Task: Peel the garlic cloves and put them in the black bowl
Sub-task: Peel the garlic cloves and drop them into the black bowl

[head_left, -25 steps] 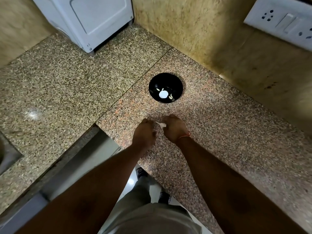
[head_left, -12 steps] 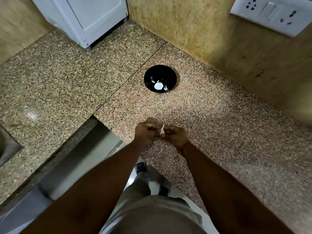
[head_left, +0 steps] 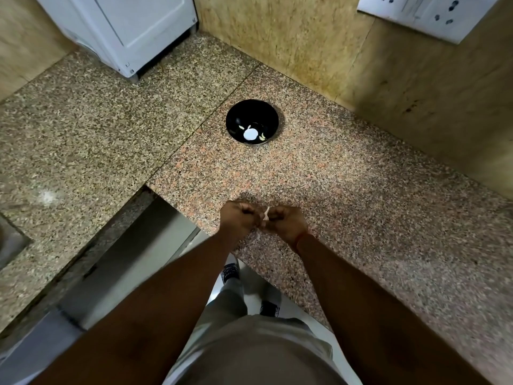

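Hands: left hand (head_left: pixel 239 220) and right hand (head_left: pixel 286 221) meet knuckle to knuckle above the near edge of the granite counter (head_left: pixel 361 190), fingers curled.
Garlic clove (head_left: pixel 266 213): a pale sliver pinched between both hands.
Black bowl (head_left: pixel 252 111): on the counter, well beyond the hands, holding several pale garlic pieces (head_left: pixel 250 134).
Back left: a white appliance (head_left: pixel 125 29).

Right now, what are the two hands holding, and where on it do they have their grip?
Both the left hand and the right hand pinch one garlic clove between them, low down; its pale tip sticks up above the fingers.
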